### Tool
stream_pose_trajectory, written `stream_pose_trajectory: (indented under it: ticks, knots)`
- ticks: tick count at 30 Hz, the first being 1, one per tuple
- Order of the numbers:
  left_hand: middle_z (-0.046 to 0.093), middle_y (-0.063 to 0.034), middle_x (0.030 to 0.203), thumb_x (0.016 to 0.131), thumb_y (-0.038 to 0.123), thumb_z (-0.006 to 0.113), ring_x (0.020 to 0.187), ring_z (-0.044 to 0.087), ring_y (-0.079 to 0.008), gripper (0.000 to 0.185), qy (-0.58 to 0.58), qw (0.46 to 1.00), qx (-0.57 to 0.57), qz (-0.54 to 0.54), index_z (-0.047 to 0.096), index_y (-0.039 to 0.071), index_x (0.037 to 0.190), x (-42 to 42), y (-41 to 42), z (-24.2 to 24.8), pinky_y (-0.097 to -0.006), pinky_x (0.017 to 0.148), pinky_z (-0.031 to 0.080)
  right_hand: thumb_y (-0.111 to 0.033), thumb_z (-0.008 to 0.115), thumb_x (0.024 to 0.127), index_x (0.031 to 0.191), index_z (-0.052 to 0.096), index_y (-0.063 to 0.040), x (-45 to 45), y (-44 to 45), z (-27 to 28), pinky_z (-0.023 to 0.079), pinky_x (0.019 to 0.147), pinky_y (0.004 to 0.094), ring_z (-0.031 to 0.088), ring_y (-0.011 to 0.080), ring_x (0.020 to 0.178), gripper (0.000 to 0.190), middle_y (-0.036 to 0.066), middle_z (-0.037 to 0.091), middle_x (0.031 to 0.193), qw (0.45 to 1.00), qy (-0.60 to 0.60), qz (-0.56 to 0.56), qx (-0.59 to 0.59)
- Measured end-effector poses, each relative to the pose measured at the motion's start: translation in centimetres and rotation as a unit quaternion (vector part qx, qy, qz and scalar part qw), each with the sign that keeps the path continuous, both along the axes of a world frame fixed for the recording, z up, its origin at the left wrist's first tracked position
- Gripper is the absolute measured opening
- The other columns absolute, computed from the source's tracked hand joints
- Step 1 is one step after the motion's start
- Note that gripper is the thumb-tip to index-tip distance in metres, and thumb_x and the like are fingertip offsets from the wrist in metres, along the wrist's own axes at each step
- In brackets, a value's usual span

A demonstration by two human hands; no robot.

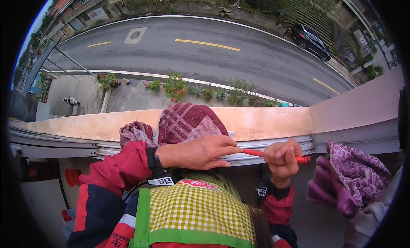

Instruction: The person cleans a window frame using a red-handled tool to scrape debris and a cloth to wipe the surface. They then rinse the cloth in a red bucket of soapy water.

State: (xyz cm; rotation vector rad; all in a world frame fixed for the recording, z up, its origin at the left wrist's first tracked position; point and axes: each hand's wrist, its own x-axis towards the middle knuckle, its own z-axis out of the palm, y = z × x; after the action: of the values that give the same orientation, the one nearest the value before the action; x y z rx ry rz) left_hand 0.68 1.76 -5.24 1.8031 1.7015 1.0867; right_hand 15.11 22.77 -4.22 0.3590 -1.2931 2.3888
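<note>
My right hand (pixel 282 159) is closed around a slim red rod-like tool (pixel 253 152), with its thicker, dark-tipped end sticking out to the right. Palm down, my left hand (pixel 201 153) stretches over the white sliding-window track (pixel 245 159), thumb apart from the fingers. Its fingertips meet the left end of the red tool, and whatever lies under them is hidden. Just beyond the left hand, a maroon and pink checked towel (pixel 190 123) is draped over the sill, and a bunched part (pixel 137 132) sits at its left.
The tan outer ledge (pixel 269 121) drops away to a yard with potted plants (pixel 174 87) and a road (pixel 160 55). A purple patterned curtain (pixel 352 180) hangs at right. A grey window frame (pixel 54 145) stands at left, near a red container (pixel 73 176).
</note>
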Motion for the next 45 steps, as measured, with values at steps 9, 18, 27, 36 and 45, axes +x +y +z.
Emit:
stream_pose_trajectory:
  ticks: [9, 18, 27, 36, 45]
  knots:
    - [0.058, -0.016, 0.091, 0.087, 0.006, 0.059, 0.081, 0.063, -0.035, 0.029, -0.007, 0.998, -0.049, 0.025, 0.056, 0.0, 0.115, -0.2, -2.5, -1.8, -0.0413, 0.071, 0.052, -0.025, 0.04, 0.107, 0.094, 0.046, -0.003, -1.0, -6.8, -1.9, 0.024, 0.042, 0.0295, 0.02, 0.0063, 0.039, 0.026, -0.005, 0.026, 0.049, 0.993, -0.022, -0.107, -0.034]
    - [0.061, -0.019, 0.09, 0.089, 0.004, 0.051, 0.085, 0.065, -0.0373, 0.017, -0.017, 0.998, 0.023, -0.059, 0.053, -0.002, 0.105, 1.9, 4.6, -1.3, -0.0436, 0.072, 0.052, -0.027, 0.042, 0.107, 0.092, 0.045, -0.007, 2.3, -4.0, 0.4, 0.022, 0.042, 0.0267, 0.014, 0.006, 0.04, 0.025, -0.006, 0.02, 0.05, 0.921, -0.108, -0.375, -0.002]
    - [0.064, -0.0204, 0.09, 0.089, 0.01, 0.055, 0.083, 0.065, -0.0387, 0.02, 0.009, 0.985, -0.155, -0.078, 0.057, -0.001, 0.106, -1.5, 0.0, -2.4, -0.0456, 0.071, 0.051, -0.028, 0.044, 0.106, 0.093, 0.046, -0.008, 0.0, -6.4, -4.4, 0.021, 0.044, 0.0274, 0.017, 0.0064, 0.041, 0.025, -0.006, 0.021, 0.053, 0.929, -0.139, -0.299, -0.17]
    - [0.055, -0.0151, 0.092, 0.089, 0.011, 0.057, 0.086, 0.058, -0.0319, 0.015, 0.056, 0.995, 0.024, -0.079, 0.06, -0.001, 0.099, 1.4, 8.9, -2.8, -0.0401, 0.075, 0.049, -0.024, 0.045, 0.106, 0.094, 0.049, -0.004, 2.2, 0.4, -1.2, 0.024, 0.044, 0.0251, 0.021, 0.0062, 0.043, 0.023, -0.005, 0.024, 0.054, 0.885, -0.188, -0.411, -0.112]
    - [0.055, -0.0151, 0.087, 0.091, 0.011, 0.061, 0.081, 0.06, -0.0327, 0.014, 0.054, 0.991, -0.093, -0.078, 0.064, -0.001, 0.096, -3.0, 1.9, -2.7, -0.0397, 0.071, 0.049, -0.021, 0.044, 0.106, 0.098, 0.045, -0.002, -3.1, -4.4, -2.9, 0.026, 0.043, 0.0278, 0.024, 0.0073, 0.043, 0.02, -0.003, 0.027, 0.056, 0.905, -0.23, -0.321, -0.16]
